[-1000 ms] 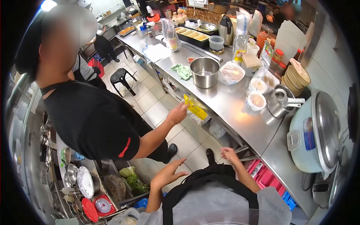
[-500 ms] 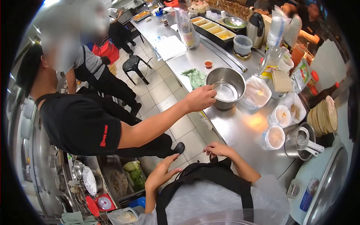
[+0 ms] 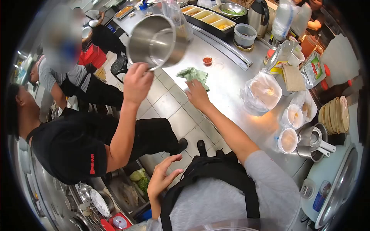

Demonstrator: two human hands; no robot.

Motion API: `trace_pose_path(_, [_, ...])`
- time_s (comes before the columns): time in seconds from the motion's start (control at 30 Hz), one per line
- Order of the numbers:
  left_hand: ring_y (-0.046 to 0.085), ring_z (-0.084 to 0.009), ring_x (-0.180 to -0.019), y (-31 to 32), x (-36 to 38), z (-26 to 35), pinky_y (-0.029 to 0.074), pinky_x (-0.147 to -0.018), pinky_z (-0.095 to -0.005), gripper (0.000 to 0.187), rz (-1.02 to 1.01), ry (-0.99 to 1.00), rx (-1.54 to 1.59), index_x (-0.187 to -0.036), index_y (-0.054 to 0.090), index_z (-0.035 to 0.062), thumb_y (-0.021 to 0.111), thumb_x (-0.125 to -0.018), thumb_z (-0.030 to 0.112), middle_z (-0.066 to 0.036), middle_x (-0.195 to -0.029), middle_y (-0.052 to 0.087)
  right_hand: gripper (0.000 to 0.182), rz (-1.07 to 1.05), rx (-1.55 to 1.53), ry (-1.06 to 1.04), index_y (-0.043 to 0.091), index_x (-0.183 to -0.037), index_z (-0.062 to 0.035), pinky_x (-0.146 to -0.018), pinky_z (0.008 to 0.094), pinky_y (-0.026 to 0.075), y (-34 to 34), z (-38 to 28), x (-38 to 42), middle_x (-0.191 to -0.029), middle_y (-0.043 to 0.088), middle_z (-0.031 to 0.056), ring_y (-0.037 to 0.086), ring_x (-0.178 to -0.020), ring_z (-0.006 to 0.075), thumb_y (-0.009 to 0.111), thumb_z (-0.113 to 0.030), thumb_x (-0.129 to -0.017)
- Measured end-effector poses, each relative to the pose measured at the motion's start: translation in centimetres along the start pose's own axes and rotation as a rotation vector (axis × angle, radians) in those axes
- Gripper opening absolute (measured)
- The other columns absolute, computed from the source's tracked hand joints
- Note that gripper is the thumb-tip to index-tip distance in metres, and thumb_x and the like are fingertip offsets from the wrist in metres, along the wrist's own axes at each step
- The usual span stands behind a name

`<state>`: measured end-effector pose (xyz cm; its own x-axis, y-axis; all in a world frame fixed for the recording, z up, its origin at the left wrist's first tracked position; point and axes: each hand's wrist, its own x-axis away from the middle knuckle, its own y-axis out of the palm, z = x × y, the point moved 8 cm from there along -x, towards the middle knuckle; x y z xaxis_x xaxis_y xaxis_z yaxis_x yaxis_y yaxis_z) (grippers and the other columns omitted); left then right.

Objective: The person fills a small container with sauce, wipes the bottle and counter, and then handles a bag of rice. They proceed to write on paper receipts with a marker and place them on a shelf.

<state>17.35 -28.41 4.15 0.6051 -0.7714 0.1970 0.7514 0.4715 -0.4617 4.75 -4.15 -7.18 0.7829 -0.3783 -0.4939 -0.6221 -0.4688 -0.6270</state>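
Observation:
My right hand (image 3: 198,93) reaches over the steel counter (image 3: 227,90) and touches the near edge of a crumpled green cloth (image 3: 194,75); its fingertips are partly lost against the cloth. Held up in front of my body, my left hand (image 3: 163,178) has its thumb and fingers apart and nothing between them. A co-worker's hand (image 3: 137,82) at the left grips a steel pot (image 3: 152,42) by its handle, raised and tilted above the floor and counter edge. Just behind the cloth sits a small cup of red sauce (image 3: 207,60).
Bagged food (image 3: 263,92), lidded tubs (image 3: 288,140) and steel pans (image 3: 313,139) line the counter's right side. Trays of ingredients (image 3: 213,19) and a thermos (image 3: 258,18) stand at the back. The co-worker (image 3: 69,142) stands close at my left, others beyond.
The co-worker has lifted the pot off the counter and moved it left. My right hand has gone from near my waist forward to the cloth. My left hand stays about where it was.

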Motion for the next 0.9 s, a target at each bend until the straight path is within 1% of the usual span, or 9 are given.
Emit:
trace_pose_path(0.1, [0.055, -0.0241, -0.102, -2.1, -1.8, 0.5, 0.042, -0.086, -0.0311, 0.043, -0.063, 0.113, -0.024, -0.112, 0.053, 0.0, 0.068, -0.074, 0.011, -0.014, -0.108, 0.058, 0.041, -0.143, 0.196, 0.123, 0.048, -0.119, -0.0086, -0.079, 0.0407, 0.042, 3.4, 2.5, -1.4, -0.109, 0.047, 0.0124, 0.046, -0.1, 0.0323, 0.055, -0.017, -0.079])
trace_pose_path(0.13, [0.054, -0.0245, -0.103, -3.0, -2.4, 0.2, 0.042, -0.086, -0.0315, 0.043, -0.089, 0.114, -0.056, -0.113, 0.052, 0.0002, 0.067, -0.074, 0.012, -0.014, -0.109, 0.058, 0.038, -0.13, 0.253, 0.087, 0.051, -0.114, -0.0098, -0.075, 0.0405, 0.043, 3.6, 3.0, -1.3, -0.099, 0.049, 0.0138, 0.049, -0.093, 0.0338, 0.056, -0.012, -0.077])
trace_pose_path(0.3, [0.055, -0.0241, -0.101, -7.2, -4.9, -1.0, 0.042, -0.086, -0.0312, 0.043, -0.129, 0.228, -0.014, -0.114, 0.051, 0.0008, 0.067, -0.075, 0.013, -0.013, -0.108, 0.058, 0.048, -0.179, 0.356, 0.364, 0.048, -0.12, -0.0102, -0.075, 0.0395, 0.045, -3.0, 4.1, 7.3, -0.099, 0.051, 0.0149, 0.051, -0.093, 0.0319, 0.045, 0.002, -0.074])
trace_pose_path(0.37, [0.056, -0.0229, -0.1, -7.9, -6.8, -2.9, 0.042, -0.086, -0.0313, 0.043, -0.176, 0.246, 0.034, -0.115, 0.051, 0.0013, 0.066, -0.076, 0.012, -0.013, -0.108, 0.058, 0.045, -0.175, 0.459, 0.52, 0.048, -0.12, -0.0088, -0.075, 0.0401, 0.045, -6.5, 4.6, 10.1, -0.097, 0.051, 0.0165, 0.052, -0.089, 0.0335, 0.049, -0.003, -0.076])
trace_pose_path(0.5, [0.055, -0.0181, -0.096, -6.2, -15.0, -8.3, 0.044, -0.083, -0.0305, 0.051, -0.205, 0.193, 0.351, -0.121, 0.045, 0.0024, 0.068, -0.077, 0.014, -0.01, -0.105, 0.056, 0.042, -0.17, 0.46, 0.421, 0.048, -0.12, -0.0085, -0.074, 0.039, 0.045, -7.9, 5.5, 8.9, -0.093, 0.051, 0.0171, 0.053, -0.086, 0.0324, 0.053, -0.013, -0.079])
trace_pose_path(0.6, [0.053, -0.0195, -0.092, -4.4, -22.9, -8.9, 0.046, -0.079, -0.0306, 0.067, -0.174, 0.197, 0.297, -0.126, 0.037, 0.001, 0.072, -0.072, 0.019, -0.013, -0.108, 0.051, 0.043, 0.074, 0.004, 0.522, 0.046, -0.12, -0.004, -0.075, 0.0378, 0.045, -7.1, 8.1, 4.3, -0.096, 0.053, 0.0147, 0.053, -0.09, 0.0284, 0.054, -0.022, -0.082])
trace_pose_path(0.67, [0.053, -0.0213, -0.092, -3.2, -28.5, -8.6, 0.046, -0.078, -0.0317, 0.076, -0.148, 0.215, 0.241, -0.128, 0.033, -0.0007, 0.075, -0.069, 0.023, -0.016, -0.112, 0.048, 0.047, 0.302, -0.876, 0.94, 0.039, -0.124, 0.0005, -0.081, 0.0371, 0.044, -3.9, 12.6, 3.9, -0.107, 0.051, 0.0159, 0.05, -0.099, 0.0271, 0.05, -0.025, -0.086])
trace_pose_path(0.8, [0.052, -0.025, -0.091, 0.1, -39.2, -9.0, 0.046, -0.078, -0.0323, 0.09, -0.018, 0.326, 0.009, -0.13, 0.027, -0.0038, 0.078, -0.063, 0.029, -0.021, -0.12, 0.039, 0.06, 0.548, -1.447, 1.148, 0.027, -0.129, 0.0028, -0.092, 0.0407, 0.039, -0.3, 18.3, 2.3, -0.121, 0.043, 0.019, 0.045, -0.109, 0.0299, 0.048, -0.034, -0.086])
trace_pose_path(0.9, [0.038, -0.0414, -0.115, 2.2, -45.5, -9.0, 0.035, -0.097, -0.0395, 0.106, 0.001, 0.43, -0.213, -0.133, 0.016, -0.0052, 0.079, -0.058, 0.036, -0.029, -0.124, 0.032, 0.059, 0.554, -1.579, 1.148, 0.027, -0.13, 0.0003, -0.091, 0.0387, 0.041, 0.3, 19.7, 0.8, -0.123, 0.043, 0.0197, 0.046, -0.109, 0.0302, 0.044, -0.038, -0.088])
